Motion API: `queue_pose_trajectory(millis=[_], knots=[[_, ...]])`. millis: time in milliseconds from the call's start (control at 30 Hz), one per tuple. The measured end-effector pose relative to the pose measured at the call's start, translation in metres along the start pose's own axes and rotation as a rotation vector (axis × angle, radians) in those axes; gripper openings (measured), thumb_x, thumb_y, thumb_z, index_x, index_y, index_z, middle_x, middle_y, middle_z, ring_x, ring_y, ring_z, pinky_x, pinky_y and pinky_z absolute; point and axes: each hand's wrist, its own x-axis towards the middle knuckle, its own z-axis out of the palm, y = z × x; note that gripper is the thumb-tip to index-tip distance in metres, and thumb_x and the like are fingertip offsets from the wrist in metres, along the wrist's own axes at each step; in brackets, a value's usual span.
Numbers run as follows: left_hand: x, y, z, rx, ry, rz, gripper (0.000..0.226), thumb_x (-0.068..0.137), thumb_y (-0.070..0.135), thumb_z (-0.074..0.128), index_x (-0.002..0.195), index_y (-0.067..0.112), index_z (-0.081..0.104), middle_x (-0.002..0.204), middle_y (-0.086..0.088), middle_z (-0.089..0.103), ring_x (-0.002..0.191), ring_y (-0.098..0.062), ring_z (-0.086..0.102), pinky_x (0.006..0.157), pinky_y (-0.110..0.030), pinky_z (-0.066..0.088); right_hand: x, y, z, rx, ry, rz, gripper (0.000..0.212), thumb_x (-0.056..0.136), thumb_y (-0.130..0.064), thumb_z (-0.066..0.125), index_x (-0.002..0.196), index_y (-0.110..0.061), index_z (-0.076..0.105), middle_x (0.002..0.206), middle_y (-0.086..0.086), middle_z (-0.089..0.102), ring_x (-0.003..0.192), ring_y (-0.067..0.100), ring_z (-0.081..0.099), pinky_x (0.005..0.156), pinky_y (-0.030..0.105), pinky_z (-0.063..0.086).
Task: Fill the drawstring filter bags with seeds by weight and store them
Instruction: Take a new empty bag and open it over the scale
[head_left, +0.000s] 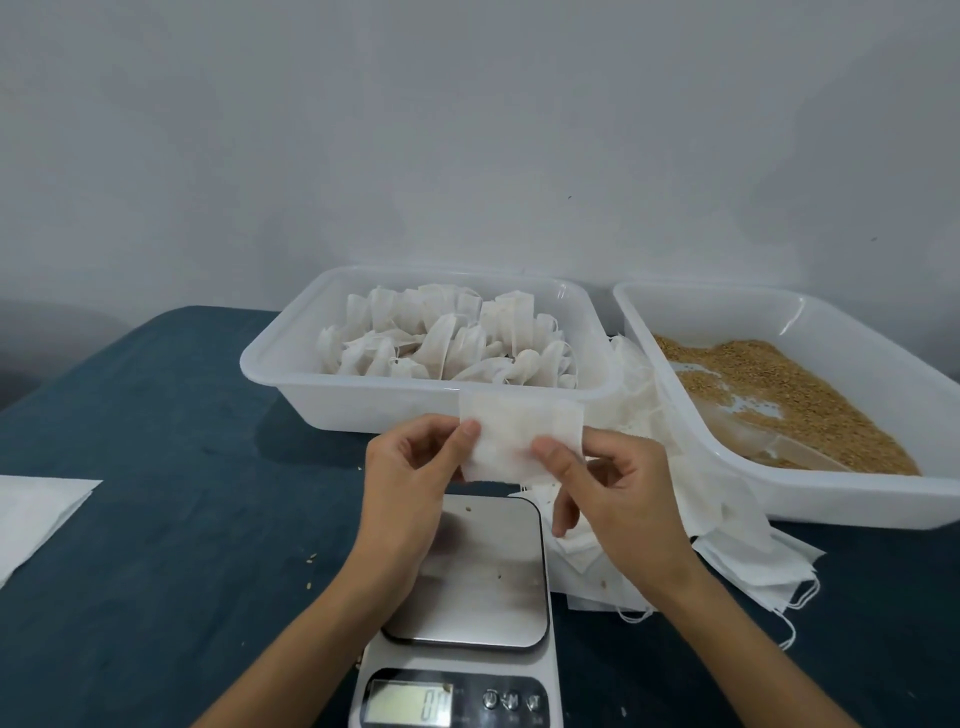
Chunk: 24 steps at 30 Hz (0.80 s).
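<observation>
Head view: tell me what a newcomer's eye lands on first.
Both hands, left and right, pinch a flat white filter bag above the scale. Behind, one white tray holds bags; to its right, the other holds tan seeds.

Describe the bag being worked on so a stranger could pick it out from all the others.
Start at the kitchen scale near the table's front edge. Just above its platform, both hands pinch one flat white filter bag. It alone is off the table, unlike the loose pile to its right.
</observation>
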Motion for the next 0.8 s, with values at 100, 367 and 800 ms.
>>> queue_pose_trajectory(millis=[100, 367, 800], knots=[[-0.001, 0.001, 0.000, 0.028, 0.000, 0.008, 0.023, 0.090, 0.035, 0.070, 0.084, 0.014, 0.078, 0.080, -0.009, 0.074, 0.071, -0.013, 0.063, 0.069, -0.027, 0.055, -0.001, 0.002, 0.003, -0.045, -0.070, -0.046, 0.011, 0.095, -0.028, 0.070, 0.097, -0.023, 0.080, 0.102, -0.002, 0.077, 0.050, 0.023, 0.066, 0.048, 0.025, 0.050], [-0.001, -0.003, 0.000, 0.151, 0.002, 0.070, 0.026, 0.106, 0.021, 0.058, 0.086, 0.010, 0.071, 0.077, -0.008, 0.070, 0.069, -0.009, 0.060, 0.066, -0.019, 0.049, -0.001, 0.003, 0.004, -0.085, -0.091, -0.068, 0.022, 0.095, -0.038, 0.067, 0.091, -0.020, 0.079, 0.108, -0.007, 0.076, 0.048, 0.019, 0.067, 0.043, 0.020, 0.045], [0.000, 0.000, 0.000, 0.094, 0.010, 0.024, 0.022, 0.102, 0.019, 0.063, 0.087, 0.014, 0.078, 0.083, -0.002, 0.078, 0.077, -0.009, 0.070, 0.074, -0.019, 0.055, -0.004, 0.011, 0.000, -0.268, 0.021, -0.242, 0.054, 0.099, -0.041, 0.060, 0.073, 0.006, 0.064, 0.059, 0.008, 0.061, 0.052, 0.002, 0.069, 0.039, 0.032, 0.044]])
